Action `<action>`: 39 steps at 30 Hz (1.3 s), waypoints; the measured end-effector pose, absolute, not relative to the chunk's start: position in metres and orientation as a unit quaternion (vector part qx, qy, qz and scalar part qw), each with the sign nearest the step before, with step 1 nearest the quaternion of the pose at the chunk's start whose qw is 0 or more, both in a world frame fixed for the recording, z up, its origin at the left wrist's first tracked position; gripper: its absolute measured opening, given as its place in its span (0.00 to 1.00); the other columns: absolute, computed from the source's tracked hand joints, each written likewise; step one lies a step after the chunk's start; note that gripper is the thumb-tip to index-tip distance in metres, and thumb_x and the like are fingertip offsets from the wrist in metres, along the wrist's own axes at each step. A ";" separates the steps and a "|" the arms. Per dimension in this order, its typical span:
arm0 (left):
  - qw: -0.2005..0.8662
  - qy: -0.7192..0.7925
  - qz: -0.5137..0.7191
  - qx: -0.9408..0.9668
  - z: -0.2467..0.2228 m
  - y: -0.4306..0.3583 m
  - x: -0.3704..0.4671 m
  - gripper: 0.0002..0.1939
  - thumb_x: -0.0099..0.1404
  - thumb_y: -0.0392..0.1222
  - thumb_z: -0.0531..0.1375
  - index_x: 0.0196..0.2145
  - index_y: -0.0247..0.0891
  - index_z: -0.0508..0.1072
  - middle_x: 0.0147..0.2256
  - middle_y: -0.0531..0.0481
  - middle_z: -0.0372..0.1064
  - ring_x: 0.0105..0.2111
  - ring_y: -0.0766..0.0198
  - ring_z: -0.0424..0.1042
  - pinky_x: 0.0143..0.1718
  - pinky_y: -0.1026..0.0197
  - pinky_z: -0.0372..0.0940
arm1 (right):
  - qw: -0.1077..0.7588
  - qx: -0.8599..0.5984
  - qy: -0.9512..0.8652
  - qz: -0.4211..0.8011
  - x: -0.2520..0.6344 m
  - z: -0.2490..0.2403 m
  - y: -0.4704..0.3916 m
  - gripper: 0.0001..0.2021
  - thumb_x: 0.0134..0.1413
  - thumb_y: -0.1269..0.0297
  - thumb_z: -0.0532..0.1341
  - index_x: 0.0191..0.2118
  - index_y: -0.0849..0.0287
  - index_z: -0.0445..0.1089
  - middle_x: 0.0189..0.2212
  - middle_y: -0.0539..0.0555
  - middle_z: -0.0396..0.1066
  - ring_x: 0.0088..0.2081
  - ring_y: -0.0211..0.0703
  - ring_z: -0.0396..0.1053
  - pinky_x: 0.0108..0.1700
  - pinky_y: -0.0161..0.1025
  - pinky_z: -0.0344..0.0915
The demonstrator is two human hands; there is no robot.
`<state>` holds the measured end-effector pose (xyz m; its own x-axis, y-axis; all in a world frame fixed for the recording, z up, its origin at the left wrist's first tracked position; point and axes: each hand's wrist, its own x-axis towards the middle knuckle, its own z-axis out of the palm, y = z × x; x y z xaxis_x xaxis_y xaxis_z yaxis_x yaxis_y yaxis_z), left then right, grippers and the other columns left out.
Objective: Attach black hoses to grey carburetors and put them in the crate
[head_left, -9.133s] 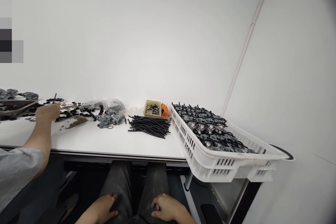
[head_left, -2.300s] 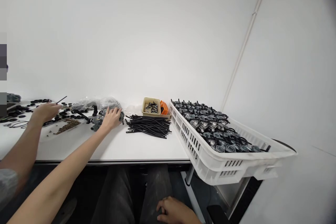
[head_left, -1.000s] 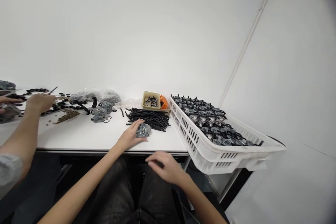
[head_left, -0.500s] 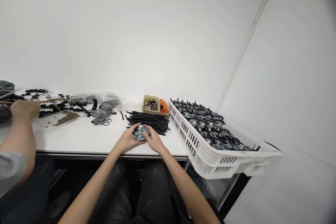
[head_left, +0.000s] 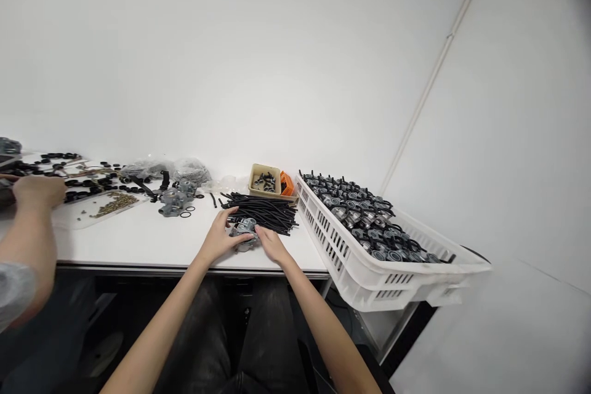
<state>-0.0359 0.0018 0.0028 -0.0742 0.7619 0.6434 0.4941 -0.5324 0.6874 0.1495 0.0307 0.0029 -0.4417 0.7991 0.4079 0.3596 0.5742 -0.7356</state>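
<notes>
A grey metal carburetor [head_left: 246, 228] rests near the table's front edge, between my two hands. My left hand [head_left: 218, 237] holds it from the left, the thumb lying across its front and the index finger raised apart above it. At its right side, my right hand [head_left: 273, 245] is closed, with thumb and fingers pinched against the body; the fingertips are partly hidden. Just behind lies a pile of black rubber hoses [head_left: 265, 212]. Left of the pile, another carburetor [head_left: 172, 203] sits beside two black O-rings [head_left: 188, 212].
A white plastic crate [head_left: 364, 286] full of carburetors with black hoses juts over the table's right edge. Behind the hoses stand a beige bin [head_left: 253, 186] and an orange basket [head_left: 286, 183]. Brass fittings [head_left: 117, 203] lie on a tray at left, near a co-worker's arm [head_left: 34, 221].
The fingers of my left hand have lifted and spread from the carburetor's top. My right hand has drawn slightly back to its right side, fingers closer together. The carburetor has turned a little.
</notes>
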 end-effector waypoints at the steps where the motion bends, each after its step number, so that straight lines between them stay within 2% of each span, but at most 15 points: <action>1: 0.128 0.474 0.555 0.671 0.002 0.003 -0.036 0.41 0.50 0.59 0.66 0.56 0.37 0.61 0.54 0.38 0.63 0.50 0.50 0.66 0.50 0.48 0.63 | 0.386 -0.365 -0.799 0.283 0.150 0.003 0.030 0.28 0.62 0.44 0.45 0.32 0.61 0.72 0.31 0.53 0.72 0.35 0.45 0.68 0.42 0.39 0.62; 3: 0.187 0.469 0.527 0.683 0.001 0.004 -0.037 0.41 0.49 0.59 0.66 0.56 0.36 0.62 0.54 0.37 0.65 0.52 0.49 0.66 0.52 0.47 0.62 | 0.404 -0.370 -0.789 0.278 0.150 0.002 0.030 0.28 0.62 0.44 0.45 0.32 0.61 0.72 0.31 0.54 0.73 0.36 0.46 0.69 0.43 0.40 0.63; 6: 0.286 0.450 0.487 0.692 0.002 0.001 -0.036 0.41 0.48 0.57 0.67 0.55 0.36 0.62 0.50 0.39 0.69 0.49 0.50 0.70 0.51 0.48 0.63 | 0.474 -0.383 -0.736 0.295 0.151 0.001 0.034 0.28 0.62 0.44 0.46 0.32 0.61 0.74 0.32 0.57 0.75 0.37 0.47 0.72 0.44 0.41 0.65; 10: 0.311 0.455 0.491 0.675 0.004 -0.003 -0.035 0.38 0.47 0.56 0.68 0.52 0.37 0.64 0.48 0.42 0.72 0.48 0.50 0.71 0.50 0.50 0.64 | 0.542 -0.417 -0.669 0.291 0.150 0.018 0.063 0.25 0.61 0.48 0.47 0.29 0.62 0.72 0.29 0.59 0.76 0.33 0.46 0.74 0.39 0.40 0.68; 14: 0.330 0.466 0.483 0.664 0.005 -0.006 -0.034 0.37 0.47 0.55 0.68 0.51 0.38 0.63 0.47 0.42 0.72 0.47 0.49 0.71 0.51 0.50 0.63 | 0.479 -0.468 -0.717 0.191 0.145 0.061 0.120 0.18 0.61 0.57 0.48 0.35 0.61 0.72 0.33 0.57 0.76 0.36 0.44 0.74 0.42 0.39 0.68; 17: 0.349 0.478 0.470 0.655 0.007 -0.007 -0.033 0.38 0.47 0.55 0.68 0.52 0.39 0.61 0.48 0.42 0.71 0.49 0.48 0.70 0.52 0.50 0.62 | 0.445 -0.488 -0.734 0.159 0.142 0.089 0.171 0.11 0.56 0.63 0.54 0.36 0.61 0.73 0.34 0.57 0.76 0.40 0.46 0.73 0.47 0.41 0.66; 23: 0.393 0.480 0.451 0.642 0.011 -0.010 -0.032 0.38 0.47 0.52 0.68 0.53 0.41 0.60 0.48 0.43 0.70 0.48 0.51 0.69 0.53 0.52 0.60 | 0.355 -0.487 -0.784 0.151 0.138 0.102 0.244 0.08 0.44 0.76 0.60 0.27 0.59 0.76 0.31 0.55 0.77 0.37 0.47 0.72 0.47 0.43 0.65; 26: 0.418 0.490 0.433 0.630 0.012 -0.009 -0.030 0.38 0.47 0.50 0.69 0.52 0.42 0.60 0.48 0.45 0.71 0.48 0.53 0.69 0.52 0.56 0.60 | 0.309 -0.470 -0.809 0.168 0.129 0.098 0.264 0.08 0.42 0.76 0.61 0.22 0.59 0.76 0.26 0.53 0.76 0.32 0.44 0.71 0.41 0.39 0.65; 30: 0.448 0.507 0.417 0.607 0.009 -0.005 -0.028 0.42 0.44 0.46 0.70 0.55 0.43 0.58 0.48 0.45 0.70 0.48 0.53 0.69 0.51 0.57 0.60 | 0.280 -0.458 -0.824 0.179 0.119 0.088 0.287 0.09 0.46 0.71 0.60 0.20 0.60 0.75 0.23 0.52 0.75 0.28 0.41 0.69 0.37 0.37 0.64; 34: 0.474 0.509 0.399 0.598 0.007 0.000 -0.027 0.44 0.41 0.43 0.71 0.54 0.45 0.58 0.48 0.46 0.70 0.46 0.53 0.69 0.48 0.59 0.62 | 0.279 -0.457 -0.827 0.168 0.117 0.078 0.305 0.08 0.40 0.74 0.64 0.17 0.58 0.72 0.20 0.52 0.73 0.27 0.42 0.69 0.36 0.37 0.64; 37: 0.499 0.501 0.379 0.597 0.003 0.004 -0.028 0.44 0.41 0.41 0.69 0.55 0.45 0.55 0.47 0.45 0.70 0.45 0.54 0.70 0.48 0.60 0.62 | 0.310 -0.459 -0.820 0.146 0.121 0.076 0.310 0.08 0.38 0.75 0.66 0.18 0.58 0.69 0.25 0.54 0.74 0.31 0.44 0.70 0.41 0.39 0.64; 39: 0.502 0.500 0.375 0.598 -0.003 0.008 -0.030 0.45 0.41 0.39 0.68 0.56 0.45 0.54 0.49 0.44 0.68 0.46 0.54 0.70 0.49 0.59 0.62 | 0.344 -0.463 -0.807 0.124 0.124 0.078 0.308 0.05 0.45 0.71 0.64 0.23 0.59 0.68 0.31 0.57 0.74 0.37 0.46 0.70 0.46 0.42 0.64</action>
